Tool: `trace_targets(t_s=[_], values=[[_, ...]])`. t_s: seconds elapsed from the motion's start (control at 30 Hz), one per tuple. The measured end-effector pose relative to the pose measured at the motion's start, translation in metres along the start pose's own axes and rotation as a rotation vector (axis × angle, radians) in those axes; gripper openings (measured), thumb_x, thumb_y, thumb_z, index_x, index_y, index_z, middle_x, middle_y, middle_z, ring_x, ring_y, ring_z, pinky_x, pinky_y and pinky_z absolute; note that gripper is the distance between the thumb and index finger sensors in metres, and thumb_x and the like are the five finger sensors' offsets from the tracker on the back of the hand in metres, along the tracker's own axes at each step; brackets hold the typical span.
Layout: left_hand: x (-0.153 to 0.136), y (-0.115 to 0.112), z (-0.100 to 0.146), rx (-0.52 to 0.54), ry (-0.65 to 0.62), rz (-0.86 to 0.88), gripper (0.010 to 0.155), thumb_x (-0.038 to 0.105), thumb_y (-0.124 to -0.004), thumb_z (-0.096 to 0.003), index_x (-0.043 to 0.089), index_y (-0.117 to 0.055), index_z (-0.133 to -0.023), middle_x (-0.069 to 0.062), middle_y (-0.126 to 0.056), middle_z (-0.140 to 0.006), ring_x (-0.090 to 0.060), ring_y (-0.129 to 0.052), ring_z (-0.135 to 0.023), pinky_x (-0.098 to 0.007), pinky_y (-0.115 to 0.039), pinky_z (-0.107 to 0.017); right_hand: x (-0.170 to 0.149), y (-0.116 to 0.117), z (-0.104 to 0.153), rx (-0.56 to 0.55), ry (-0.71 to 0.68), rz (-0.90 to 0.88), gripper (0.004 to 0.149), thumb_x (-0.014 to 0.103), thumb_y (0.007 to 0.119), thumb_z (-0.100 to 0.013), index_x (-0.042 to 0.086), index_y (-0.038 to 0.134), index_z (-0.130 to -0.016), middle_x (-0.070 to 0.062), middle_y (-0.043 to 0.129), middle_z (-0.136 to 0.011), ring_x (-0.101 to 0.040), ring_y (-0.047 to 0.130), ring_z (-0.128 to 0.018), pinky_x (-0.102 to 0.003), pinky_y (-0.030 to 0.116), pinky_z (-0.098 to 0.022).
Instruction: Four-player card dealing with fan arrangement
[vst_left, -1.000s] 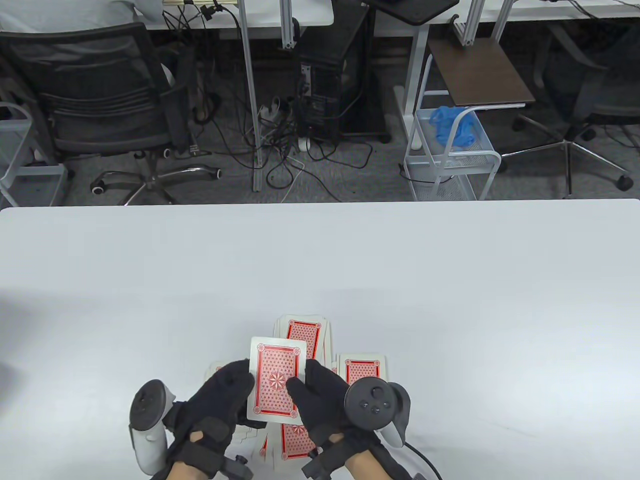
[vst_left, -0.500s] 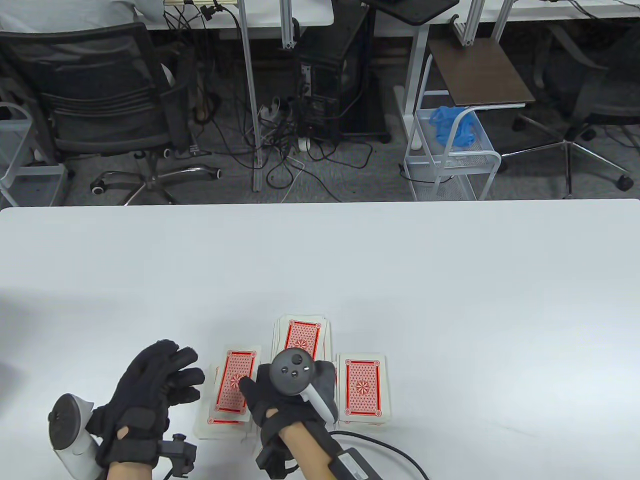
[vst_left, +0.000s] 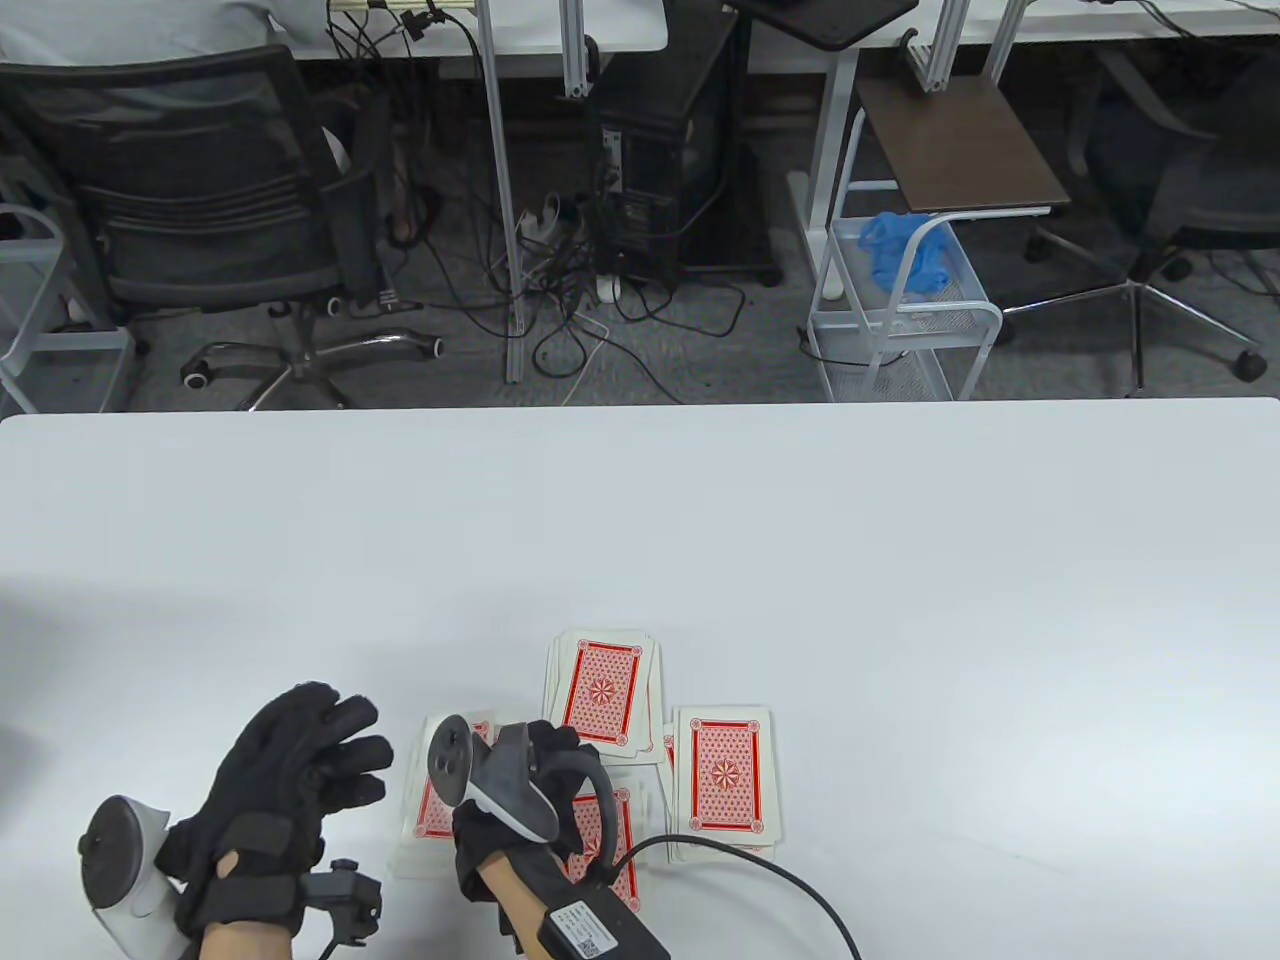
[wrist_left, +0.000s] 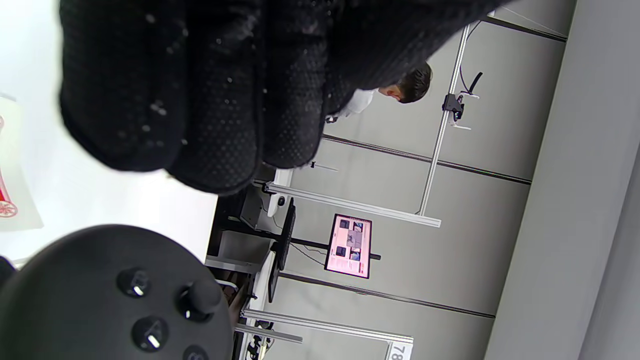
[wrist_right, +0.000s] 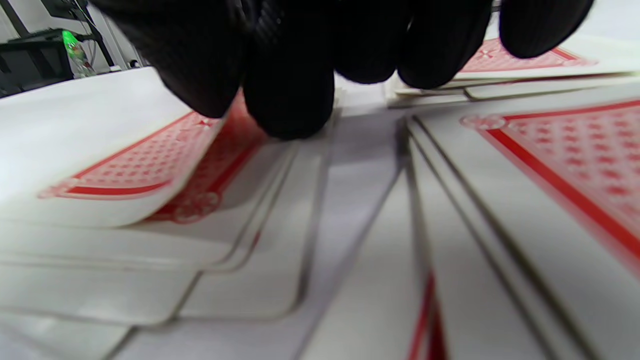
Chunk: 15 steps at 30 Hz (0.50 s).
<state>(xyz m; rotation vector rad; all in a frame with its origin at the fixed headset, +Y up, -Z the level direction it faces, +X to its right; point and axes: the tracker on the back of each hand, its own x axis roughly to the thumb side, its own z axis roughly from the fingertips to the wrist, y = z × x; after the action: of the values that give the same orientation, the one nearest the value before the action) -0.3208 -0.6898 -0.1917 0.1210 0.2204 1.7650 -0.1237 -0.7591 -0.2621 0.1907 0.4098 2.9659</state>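
Four card piles (vst_left: 602, 690) overhead, wrist view alone shows right fingers (wrist_right: 287, 90) pinching card (wrist_right: 150, 165).

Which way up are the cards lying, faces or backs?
Backs up. Every visible card in the piles on the table shows its red patterned back; no face shows.

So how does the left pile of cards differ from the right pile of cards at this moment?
The left pile lies loosely spread, its cards offset; the right pile is squarer. The right hand hangs over the left pile's edge and hides part of it, while nothing covers the right pile. The left hand touches neither pile. Both piles lie face down with red backs on the white table.
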Motion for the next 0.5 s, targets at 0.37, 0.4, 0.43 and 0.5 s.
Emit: trace_targets(t_s=[0.37, 0.4, 0.43, 0.5], values=[[0.003, -0.008, 0.0, -0.041, -0.028, -0.073, 0.048, 0.037, -0.077, -0.0564, 0.011, -0.082, -0.096, -0.014, -0.105, -0.083, -0.042, -0.111, -0.057, -0.047, -0.098, -0.035, -0.019, -0.044, 0.013, -0.209, -0.105, -0.16, 0.048, 0.043, 0.074, -0.06, 0.005, 0.086, -0.087, -0.028, 0.076, -0.093, -0.059, 0.072, -0.083, -0.078, 0.058, -0.059], [0.003, -0.01, 0.0, -0.043, -0.03, -0.085, 0.048, 0.037, -0.077, -0.0564, 0.01, -0.082, -0.096, -0.014, -0.105, -0.082, -0.042, -0.111, -0.057, -0.047, -0.098, -0.035, -0.023, -0.053, 0.018, -0.217, -0.129, -0.192, 0.052, 0.043, 0.071, -0.061, 0.004, 0.082, -0.094, -0.029, 0.076, -0.096, -0.059, 0.074, -0.083, -0.077, 0.06, -0.058], [0.004, -0.012, 0.0, -0.051, -0.036, -0.104, 0.048, 0.037, -0.077, -0.0563, 0.011, -0.082, -0.096, -0.014, -0.105, -0.083, -0.042, -0.111, -0.057, -0.047, -0.098, -0.035, -0.029, -0.065, 0.024, -0.244, -0.17, -0.226, 0.056, 0.044, 0.068, -0.062, 0.003, 0.077, -0.1, -0.031, 0.075, -0.099, -0.059, 0.076, -0.083, -0.076, 0.063, -0.058], [0.003, -0.015, 0.0, -0.063, -0.042, -0.131, 0.048, 0.038, -0.077, -0.0563, 0.01, -0.082, -0.096, -0.014, -0.105, -0.083, -0.042, -0.111, -0.058, -0.047, -0.098, -0.035, -0.041, -0.083, 0.035, -0.316, -0.245, -0.288, 0.061, 0.044, 0.067, -0.062, 0.0, 0.074, -0.103, -0.033, 0.074, -0.102, -0.061, 0.076, -0.086, -0.075, 0.064, -0.058]])
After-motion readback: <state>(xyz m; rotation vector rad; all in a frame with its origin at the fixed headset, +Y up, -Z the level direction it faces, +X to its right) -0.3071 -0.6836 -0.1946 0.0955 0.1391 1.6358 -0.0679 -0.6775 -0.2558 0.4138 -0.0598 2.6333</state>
